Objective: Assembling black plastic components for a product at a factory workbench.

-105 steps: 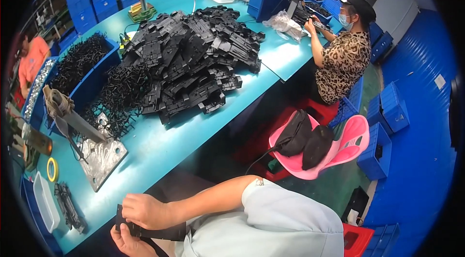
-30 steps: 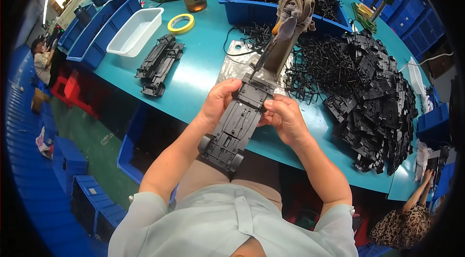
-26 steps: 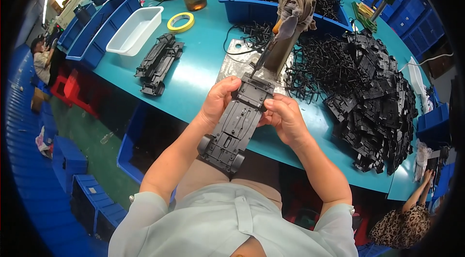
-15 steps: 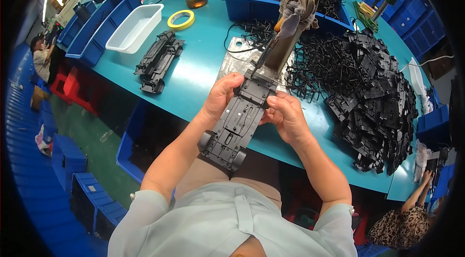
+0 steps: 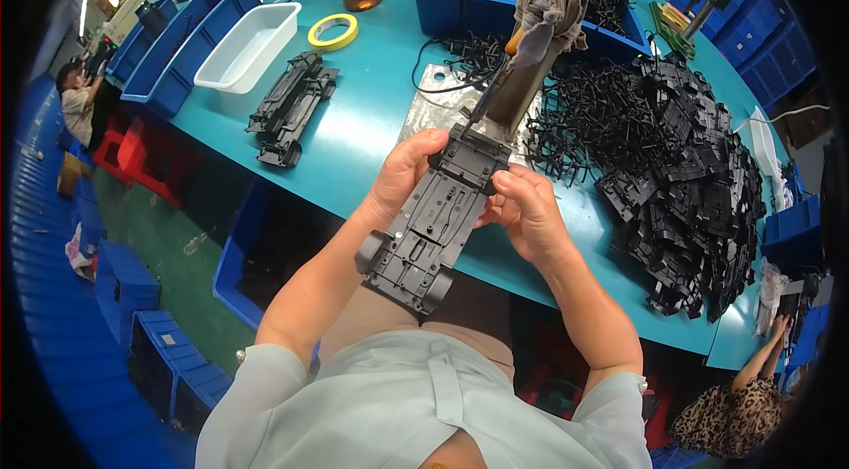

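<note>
A black plastic toy-car chassis lies tilted between my hands, over the table's front edge. Two wheels show at its near end. My left hand grips the far left corner, thumb on top. My right hand holds the far right side, its thumb pressed near the edge; its other fingers are partly hidden underneath. The chassis's far end meets the dark, thin tip of a fixed tool; whether they touch I cannot tell. Above the tool, cloth is wrapped round a post on a metal plate.
Another chassis rests on the teal table, near yellow tape and a white tray. To the right are heaped black chassis parts and small black pieces. A blue bin stands behind. Co-workers sit at both sides.
The near end of the chassis has swung slightly left, and the chassis tilts a little differently. Both hands keep their hold almost in place.
</note>
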The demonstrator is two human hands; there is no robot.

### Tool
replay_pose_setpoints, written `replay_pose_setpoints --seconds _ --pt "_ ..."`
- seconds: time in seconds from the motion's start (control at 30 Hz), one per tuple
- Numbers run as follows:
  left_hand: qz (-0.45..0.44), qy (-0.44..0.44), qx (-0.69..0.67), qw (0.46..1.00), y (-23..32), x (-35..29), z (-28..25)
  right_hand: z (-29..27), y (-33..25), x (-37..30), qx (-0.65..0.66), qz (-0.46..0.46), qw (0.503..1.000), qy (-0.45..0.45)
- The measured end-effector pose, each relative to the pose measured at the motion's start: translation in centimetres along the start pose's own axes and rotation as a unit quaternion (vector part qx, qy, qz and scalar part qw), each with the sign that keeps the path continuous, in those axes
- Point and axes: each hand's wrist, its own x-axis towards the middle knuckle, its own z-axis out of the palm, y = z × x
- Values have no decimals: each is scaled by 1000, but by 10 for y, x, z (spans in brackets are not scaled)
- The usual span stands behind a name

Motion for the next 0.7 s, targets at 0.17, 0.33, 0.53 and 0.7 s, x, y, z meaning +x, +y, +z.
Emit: replay_pose_setpoints --seconds 0.17,0.33,0.53,0.7 --pt "-9 4 -15 1000 5 -6 10 3 1 1 -14 6 1000 11" --pt "-18 10 -47 999 9 -12 23 1 1 0 2 8 1000 -9" --pt "-23 -16 -36 999 10 -11 16 5 1 0 -20 8 1000 5" --pt "-35 -19 -36 999 11 -12 20 5 0 0 -21 12 1000 5"
